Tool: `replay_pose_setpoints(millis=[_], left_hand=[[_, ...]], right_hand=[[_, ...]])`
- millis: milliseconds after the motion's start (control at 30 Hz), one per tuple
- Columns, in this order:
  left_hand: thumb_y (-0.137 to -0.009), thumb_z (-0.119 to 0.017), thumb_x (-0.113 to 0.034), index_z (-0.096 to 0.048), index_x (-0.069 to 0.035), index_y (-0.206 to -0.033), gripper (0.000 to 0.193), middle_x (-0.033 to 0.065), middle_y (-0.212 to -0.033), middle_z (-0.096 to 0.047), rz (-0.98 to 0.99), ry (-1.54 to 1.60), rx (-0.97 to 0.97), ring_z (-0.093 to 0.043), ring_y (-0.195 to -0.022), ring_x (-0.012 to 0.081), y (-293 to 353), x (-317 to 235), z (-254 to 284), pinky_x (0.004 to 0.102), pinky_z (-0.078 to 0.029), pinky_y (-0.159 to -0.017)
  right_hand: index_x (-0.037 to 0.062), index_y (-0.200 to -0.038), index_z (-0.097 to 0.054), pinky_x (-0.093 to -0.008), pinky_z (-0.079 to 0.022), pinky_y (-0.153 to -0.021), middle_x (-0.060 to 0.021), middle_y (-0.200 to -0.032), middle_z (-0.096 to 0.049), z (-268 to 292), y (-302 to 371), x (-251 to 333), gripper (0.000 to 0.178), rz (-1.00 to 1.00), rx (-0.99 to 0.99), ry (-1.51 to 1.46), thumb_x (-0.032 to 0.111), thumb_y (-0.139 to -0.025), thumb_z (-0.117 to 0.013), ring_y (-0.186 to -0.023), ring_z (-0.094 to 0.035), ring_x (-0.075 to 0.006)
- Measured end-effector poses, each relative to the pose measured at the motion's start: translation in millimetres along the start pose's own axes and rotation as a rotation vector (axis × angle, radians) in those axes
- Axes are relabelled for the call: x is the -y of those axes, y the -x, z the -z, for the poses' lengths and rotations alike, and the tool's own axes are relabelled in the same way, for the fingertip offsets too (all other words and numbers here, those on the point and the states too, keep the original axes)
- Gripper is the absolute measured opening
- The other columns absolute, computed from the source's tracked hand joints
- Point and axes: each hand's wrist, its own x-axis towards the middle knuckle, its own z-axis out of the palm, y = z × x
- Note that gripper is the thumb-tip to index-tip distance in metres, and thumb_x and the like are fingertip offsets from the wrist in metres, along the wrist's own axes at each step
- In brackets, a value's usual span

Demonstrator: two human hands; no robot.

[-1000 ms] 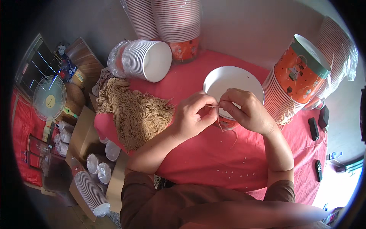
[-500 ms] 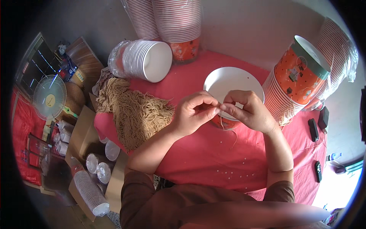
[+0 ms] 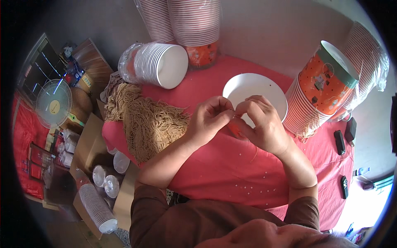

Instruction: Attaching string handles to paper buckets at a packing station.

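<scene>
Red cloth (image 3: 215,173) underlies left hand (image 3: 208,121) and right hand (image 3: 266,127), their grip pinching cord (image 3: 255,154), grey wall (image 3: 264,37) beyond.

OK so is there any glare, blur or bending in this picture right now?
Head view: fisheye distortion, black corners, the orange bucket stack leaning outward, probably from the lens; head view: washed-out glare right of the red tablecloth, glints on the plastic wrap; head view: left hand and right hand fairly sharp, the thin strand faint.
</scene>
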Motion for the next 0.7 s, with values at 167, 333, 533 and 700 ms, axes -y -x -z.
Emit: replay_pose_setpoints(millis=[167,333,533,700], left_hand=[[-0.095,-0.062,-0.008,-0.061,-0.001,-0.100,0.008,-0.0015,-0.085,-0.061,0.087,0.047,0.009,-0.056,-0.075,0.0029,0.0,-1.5,1.9,0.0194,-0.046,-0.065],[-0.095,-0.063,-0.013,-0.063,-0.004,-0.100,0.010,-0.0047,-0.076,-0.057,0.212,0.235,0.022,-0.041,-0.058,0.0000,-2.2,1.9,5.7,0.0178,-0.029,-0.050],[-0.095,-0.062,-0.014,-0.064,-0.005,-0.101,0.011,-0.0049,-0.075,-0.057,0.248,0.356,0.021,-0.037,-0.057,-0.0007,-2.5,5.9,8.7,0.0167,-0.026,-0.049],[-0.096,-0.063,-0.016,-0.065,-0.004,-0.103,0.014,-0.0038,-0.077,-0.059,0.231,0.339,0.019,-0.039,-0.058,-0.0008,-2.1,8.4,9.6,0.0164,-0.026,-0.050]], right_hand=[[0.0059,-0.094,-0.063,-0.0400,-0.051,-0.081,-0.0079,-0.084,-0.066,3.7,-1.3,-2.9,0.024,0.022,-0.036,0.009,0.004,-0.073,-0.076,-0.082,-0.067,-0.0290],[0.0066,-0.095,-0.067,-0.0392,-0.051,-0.081,-0.0066,-0.085,-0.067,3.8,-1.8,-4.4,0.026,0.053,-0.056,0.064,0.005,-0.071,-0.076,-0.082,-0.067,-0.0274],[0.0071,-0.093,-0.067,-0.0387,-0.051,-0.079,-0.0058,-0.083,-0.067,1.8,-0.6,-6.0,0.022,0.042,-0.076,0.085,0.005,-0.072,-0.076,-0.081,-0.067,-0.0263],[0.0069,-0.090,-0.066,-0.0379,-0.051,-0.076,-0.0060,-0.080,-0.066,2.3,-1.6,-5.5,0.018,-0.008,-0.062,0.020,0.004,-0.075,-0.075,-0.078,-0.066,-0.0259]])
